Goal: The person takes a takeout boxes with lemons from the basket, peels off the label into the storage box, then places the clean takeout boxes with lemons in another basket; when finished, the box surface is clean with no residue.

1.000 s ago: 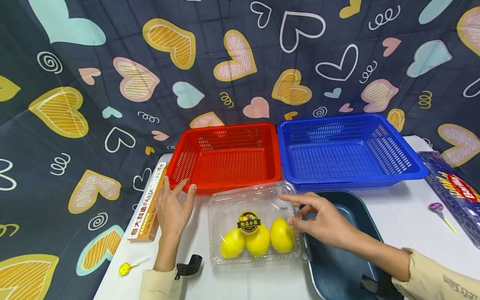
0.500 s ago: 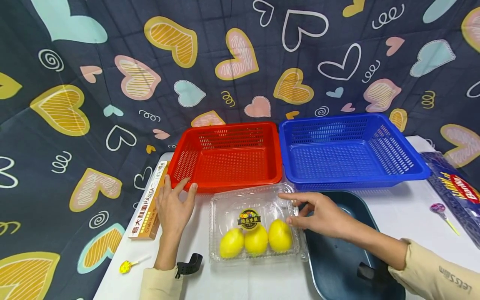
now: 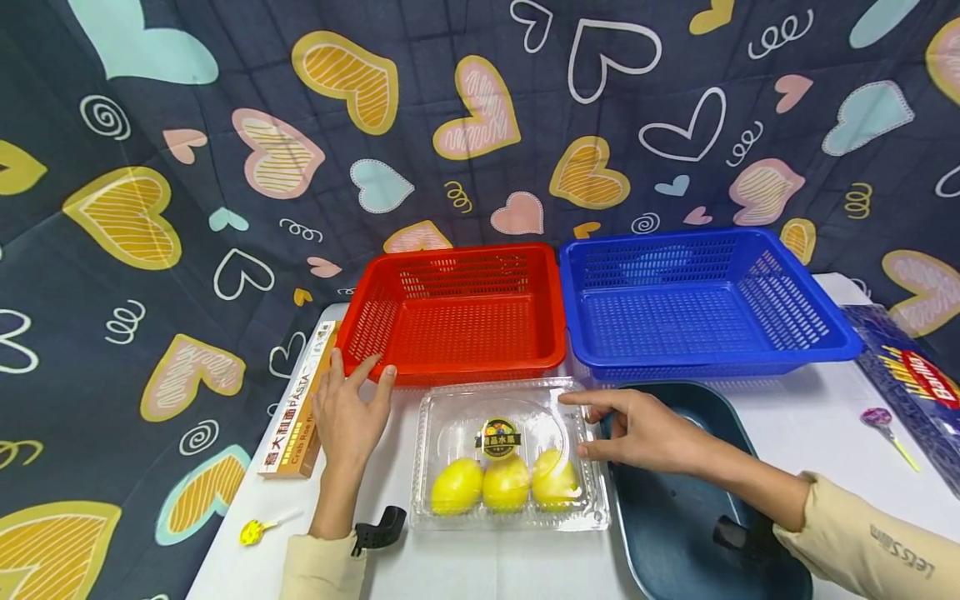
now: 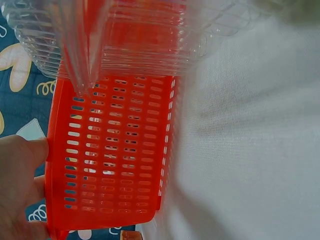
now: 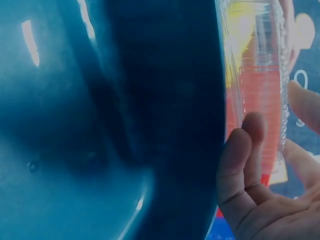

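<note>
A clear plastic clamshell box [image 3: 465, 417] with a black fruit label lies flat and shut-looking on the white table. Inside, three lemons [image 3: 506, 483] sit in a row along the near side. Fingertips of my right hand [image 3: 637, 429] touch its right edge, index finger and thumb apart. In the right wrist view, two fingers [image 5: 234, 155] bend between the box and the dark tray. My left hand [image 3: 351, 412] rests at the front left corner of the red basket [image 3: 450, 371], fingers spread against its rim. The left wrist view shows that hand by the basket's rim too.
A blue basket [image 3: 712, 367] stands beside the red one. The dark blue-green tray [image 3: 675, 533] lies under my right forearm. A pasta box [image 3: 300, 417] and a yellow lollipop [image 3: 253, 532] lie left; a purple lollipop [image 3: 876, 417] and a dark blue packet [image 3: 911, 367] lie right.
The clamshell box has turned slightly and settled squarer to the table edge, its top lower and flatter. My right hand has stayed at its right edge; my left hand is almost still.
</note>
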`<move>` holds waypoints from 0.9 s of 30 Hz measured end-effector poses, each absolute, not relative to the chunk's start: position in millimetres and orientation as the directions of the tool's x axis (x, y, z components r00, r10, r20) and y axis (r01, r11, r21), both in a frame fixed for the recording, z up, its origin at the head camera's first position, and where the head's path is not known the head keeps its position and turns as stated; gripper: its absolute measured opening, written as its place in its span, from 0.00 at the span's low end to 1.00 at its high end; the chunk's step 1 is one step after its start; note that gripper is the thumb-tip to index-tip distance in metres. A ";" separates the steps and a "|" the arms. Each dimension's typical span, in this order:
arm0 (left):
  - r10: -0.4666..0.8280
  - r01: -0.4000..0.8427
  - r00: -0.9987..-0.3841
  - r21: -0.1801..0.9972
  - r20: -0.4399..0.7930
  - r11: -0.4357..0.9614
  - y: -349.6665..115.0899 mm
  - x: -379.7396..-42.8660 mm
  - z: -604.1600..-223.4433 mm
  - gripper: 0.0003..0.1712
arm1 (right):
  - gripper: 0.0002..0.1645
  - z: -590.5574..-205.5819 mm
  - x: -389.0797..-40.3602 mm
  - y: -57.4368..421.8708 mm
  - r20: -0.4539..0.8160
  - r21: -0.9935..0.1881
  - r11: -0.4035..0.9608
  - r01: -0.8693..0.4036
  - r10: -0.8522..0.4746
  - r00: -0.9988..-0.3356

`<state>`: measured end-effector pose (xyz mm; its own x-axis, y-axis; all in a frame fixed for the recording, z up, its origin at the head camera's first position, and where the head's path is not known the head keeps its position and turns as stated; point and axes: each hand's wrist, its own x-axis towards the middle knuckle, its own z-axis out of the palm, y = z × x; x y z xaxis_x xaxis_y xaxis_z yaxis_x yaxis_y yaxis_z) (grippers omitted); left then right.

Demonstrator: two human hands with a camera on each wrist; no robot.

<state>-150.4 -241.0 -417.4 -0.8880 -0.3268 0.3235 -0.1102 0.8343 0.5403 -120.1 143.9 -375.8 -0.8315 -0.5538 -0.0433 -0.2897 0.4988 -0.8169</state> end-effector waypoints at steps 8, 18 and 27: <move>-0.323 -0.108 -0.889 0.537 0.324 0.837 -240.5 -150.8 -417.2 0.29 | 0.37 -380.6 -120.6 144.8 -0.026 -0.806 0.505 -0.311 -0.554 -0.832; -0.323 -0.108 -0.891 0.540 0.320 0.835 -239.8 -150.3 -417.6 0.29 | 0.37 -382.8 -122.1 140.8 0.014 -0.760 0.522 -0.388 -0.583 -0.812; -0.323 -0.108 -0.889 0.536 0.324 0.837 -240.5 -150.3 -417.9 0.29 | 0.37 -382.8 -125.8 139.7 0.005 -0.738 0.528 -0.421 -0.619 -0.785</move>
<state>-150.3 -240.5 -417.9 -0.8891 -0.3228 0.3245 -0.1084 0.8373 0.5359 -125.8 139.7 -382.8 -0.7854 -0.6190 0.0050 -0.4208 0.5280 -0.7377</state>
